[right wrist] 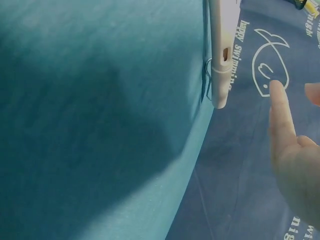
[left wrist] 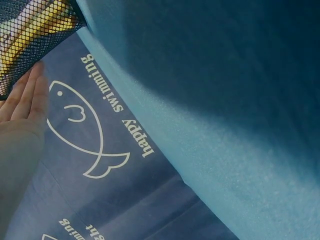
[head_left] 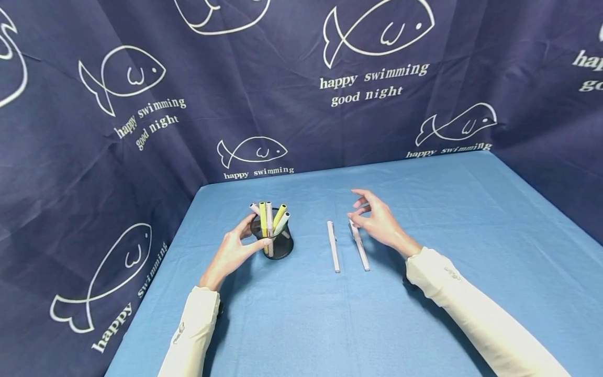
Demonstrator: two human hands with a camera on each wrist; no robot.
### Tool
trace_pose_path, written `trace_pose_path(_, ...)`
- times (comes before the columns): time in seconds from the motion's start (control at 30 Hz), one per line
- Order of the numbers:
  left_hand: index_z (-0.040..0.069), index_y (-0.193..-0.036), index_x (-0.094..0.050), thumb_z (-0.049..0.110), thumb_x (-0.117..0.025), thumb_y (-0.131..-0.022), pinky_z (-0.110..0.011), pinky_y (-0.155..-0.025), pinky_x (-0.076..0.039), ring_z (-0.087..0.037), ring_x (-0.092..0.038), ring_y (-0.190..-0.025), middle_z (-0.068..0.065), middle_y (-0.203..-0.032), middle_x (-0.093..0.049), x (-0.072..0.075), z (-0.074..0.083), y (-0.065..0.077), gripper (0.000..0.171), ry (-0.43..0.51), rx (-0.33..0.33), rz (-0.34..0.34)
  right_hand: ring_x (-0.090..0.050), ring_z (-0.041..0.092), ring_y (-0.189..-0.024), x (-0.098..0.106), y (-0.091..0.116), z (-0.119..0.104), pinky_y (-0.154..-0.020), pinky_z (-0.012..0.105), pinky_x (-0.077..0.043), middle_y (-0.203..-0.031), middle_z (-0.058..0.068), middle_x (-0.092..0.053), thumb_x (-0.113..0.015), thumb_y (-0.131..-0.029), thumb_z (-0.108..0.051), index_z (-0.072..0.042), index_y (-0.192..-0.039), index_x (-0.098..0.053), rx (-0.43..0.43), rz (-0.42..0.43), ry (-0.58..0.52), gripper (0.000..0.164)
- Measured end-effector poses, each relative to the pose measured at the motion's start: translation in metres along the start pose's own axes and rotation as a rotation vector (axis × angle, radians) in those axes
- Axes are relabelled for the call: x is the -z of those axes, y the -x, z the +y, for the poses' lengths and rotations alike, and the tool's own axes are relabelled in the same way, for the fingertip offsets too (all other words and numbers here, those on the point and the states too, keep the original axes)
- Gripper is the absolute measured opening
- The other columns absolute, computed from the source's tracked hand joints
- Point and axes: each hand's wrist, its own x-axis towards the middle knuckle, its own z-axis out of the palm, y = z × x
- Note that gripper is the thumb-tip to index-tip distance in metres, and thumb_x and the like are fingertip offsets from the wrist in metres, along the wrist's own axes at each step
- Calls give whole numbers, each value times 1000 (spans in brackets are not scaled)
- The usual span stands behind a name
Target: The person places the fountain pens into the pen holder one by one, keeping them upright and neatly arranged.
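My left hand [head_left: 233, 248] holds a black mesh pen holder [head_left: 285, 247] on the left part of the table, thumb on the near side and fingers round the far side. Several pens with yellow [head_left: 263, 217], pale pink and pale green barrels stand in it. In the left wrist view, fingers [left wrist: 31, 97] lie along the mesh. To the right, two pale pink pens lie side by side, a left pen [head_left: 333, 248] and a right pen [head_left: 360, 250]. My right hand [head_left: 382, 224] hovers at the far, clipped end of the right pen, fingers spread loosely and gripping nothing.
A blue cloth covers the table [head_left: 301, 324]. Dark blue curtains [head_left: 301, 104] with white fish prints and lettering rise along its back, left and right edges.
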Motion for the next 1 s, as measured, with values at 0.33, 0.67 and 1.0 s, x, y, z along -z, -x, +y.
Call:
trace_pose_path(0.33, 11, -158, -42, 44, -83, -88, -59, -108, -42, -37, -59, -128, -14, -140, -63, 0, 0, 0, 88, -3, -13, 9, -64, 37, -100, 3, 1, 5, -75, 37, -62, -120, 29, -54, -70, -96, -2, -1, -152, -43, -52, -37, -12, 63)
trace_pose_path(0.67, 13, -158, -43, 47, -84, -87, -59, -107, -43, -36, -60, -127, -13, -138, -65, 0, 1, 0, 88, -9, -13, 12, -65, 38, -98, 6, 1, 11, -73, 39, -62, -117, 30, -54, -67, -95, 0, 4, -152, -42, -110, -64, -20, 62)
trace_pose_path(1.0, 14, -158, -43, 46, -84, -87, -58, -107, -44, -36, -60, -127, -12, -139, -64, 0, -1, 0, 88, 1, -16, 8, -67, 31, -93, 11, 2, 14, -73, 38, -62, -114, 27, -56, -68, -96, -1, 6, -152, -40, -177, -131, -31, 63)
